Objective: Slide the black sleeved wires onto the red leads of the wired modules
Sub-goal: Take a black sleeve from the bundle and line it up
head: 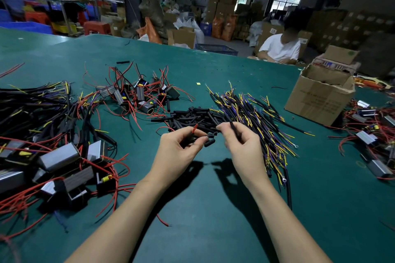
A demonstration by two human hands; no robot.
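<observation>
My left hand (179,147) pinches a red lead (195,128) together with several short black tubes, above the green table (203,209). My right hand (241,145) grips one black sleeved wire (235,132) a little to the right; the two hands are close but apart. Behind them lies a heap of short black tubes (192,116). A bundle of black sleeved wires with yellow and blue ends (256,117) lies to the right. Wired modules with red leads (136,94) sit at the back left, and more modules (64,162) at the near left.
An open cardboard box (318,96) stands at the right, with more modules (372,134) beyond it. A tangle of black cables (32,104) fills the far left. A person in a white shirt (280,49) sits past the table's far edge among stacked cartons.
</observation>
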